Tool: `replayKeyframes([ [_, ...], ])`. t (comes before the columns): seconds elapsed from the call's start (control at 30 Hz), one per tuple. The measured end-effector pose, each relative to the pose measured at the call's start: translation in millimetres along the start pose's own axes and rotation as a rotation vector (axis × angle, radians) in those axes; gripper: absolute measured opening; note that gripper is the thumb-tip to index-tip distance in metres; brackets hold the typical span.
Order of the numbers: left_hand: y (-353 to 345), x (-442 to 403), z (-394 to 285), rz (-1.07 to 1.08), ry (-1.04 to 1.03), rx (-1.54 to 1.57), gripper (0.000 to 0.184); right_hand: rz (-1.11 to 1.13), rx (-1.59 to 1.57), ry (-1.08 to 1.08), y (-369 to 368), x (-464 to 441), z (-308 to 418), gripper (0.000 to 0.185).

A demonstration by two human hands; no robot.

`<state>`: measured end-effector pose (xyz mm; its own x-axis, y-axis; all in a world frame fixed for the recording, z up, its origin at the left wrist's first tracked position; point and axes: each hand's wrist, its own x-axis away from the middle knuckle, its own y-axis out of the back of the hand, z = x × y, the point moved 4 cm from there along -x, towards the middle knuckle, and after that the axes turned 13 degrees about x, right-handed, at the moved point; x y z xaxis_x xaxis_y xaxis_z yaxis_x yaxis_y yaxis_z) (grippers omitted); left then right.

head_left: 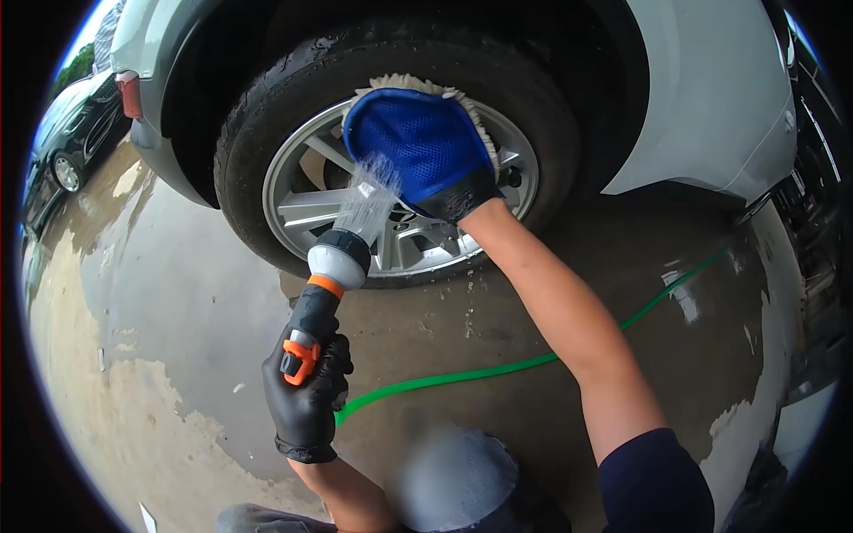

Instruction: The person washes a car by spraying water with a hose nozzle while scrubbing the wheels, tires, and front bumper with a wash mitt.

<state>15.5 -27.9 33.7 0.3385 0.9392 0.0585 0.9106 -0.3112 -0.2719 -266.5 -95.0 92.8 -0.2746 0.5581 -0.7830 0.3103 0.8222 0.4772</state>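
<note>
Curled round the nozzle [339, 258], the left hand [306, 404] aimed toward one o'clock, apparently so spray [369, 197] met the mitt [400, 129] hiding the right hand [435, 169], grip untellable.

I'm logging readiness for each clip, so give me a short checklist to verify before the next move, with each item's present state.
1. Left hand grips the spray nozzle: ok, gloved fingers wrapped around its handle.
2. Water flowing: ok, jets leave the nozzle toward the mitt and wheel.
3. Wash mitt worn on the right hand: ok, a black glove cuff shows at its opening.
4. Mitt pressed against the wheel: cannot tell, its underside is hidden.
5. Green hose free of kinks: ok along the stretch in view; cannot tell behind the left hand.
6. Wheel clean: cannot tell, the mitt covers part of it.
</note>
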Motion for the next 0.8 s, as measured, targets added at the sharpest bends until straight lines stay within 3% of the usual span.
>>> replayKeyframes([
  [0.03, -3.3, 0.2, 2.7, 0.013, 0.011, -0.001, 0.039, 0.031, -0.214, -0.035, -24.4, 7.6, 2.7, 0.044],
  [0.17, -3.2, 3.9, -0.5, 0.013, 0.021, 0.044, 0.023, 0.118, -0.072, 0.011, -9.4, 23.7, -17.3, 0.04],
  [0.3, -12.6, 2.9, 11.0, 0.211, 0.037, -0.256, 0.024, 0.197, 0.279, -0.253, -7.8, 129.4, -51.1, 0.046],
  [0.33, -23.0, 0.3, 12.4, 0.262, 0.031, -0.44, 0.025, 0.417, 0.212, -0.443, -15.0, 149.3, -54.0, 0.047],
  [0.43, -29.4, -5.9, 46.3, 0.331, 0.029, -0.747, 0.028, 0.489, 0.243, -0.608, -85.5, 261.4, -40.2, 0.051],
  [0.5, -24.3, -9.4, 67.2, 0.334, 0.019, -0.863, 0.031, 0.563, 0.321, -0.652, -120.2, 313.8, 6.8, 0.054],
  [0.57, 1.4, -14.2, 76.9, 0.167, 0.28, -0.745, 0.034, 0.73, 0.392, -0.618, -119.8, 314.3, 75.5, 0.06],
  [0.63, 32.6, -18.2, 75.9, 0.022, 0.386, -0.692, 0.037, 0.946, 0.166, -0.581, -135.3, 317.2, 148.0, 0.066],
  [0.77, 75.5, -12.3, 39.4, -0.246, 0.412, -0.426, 0.029, 0.622, -0.297, -0.456, -189.9, 308.9, 254.6, 0.079],
  [0.8, 84.7, -11.0, 33.5, -0.302, 0.366, -0.316, 0.025, 0.559, -0.22, -0.379, -158.3, 260.9, 257.6, 0.066],
])
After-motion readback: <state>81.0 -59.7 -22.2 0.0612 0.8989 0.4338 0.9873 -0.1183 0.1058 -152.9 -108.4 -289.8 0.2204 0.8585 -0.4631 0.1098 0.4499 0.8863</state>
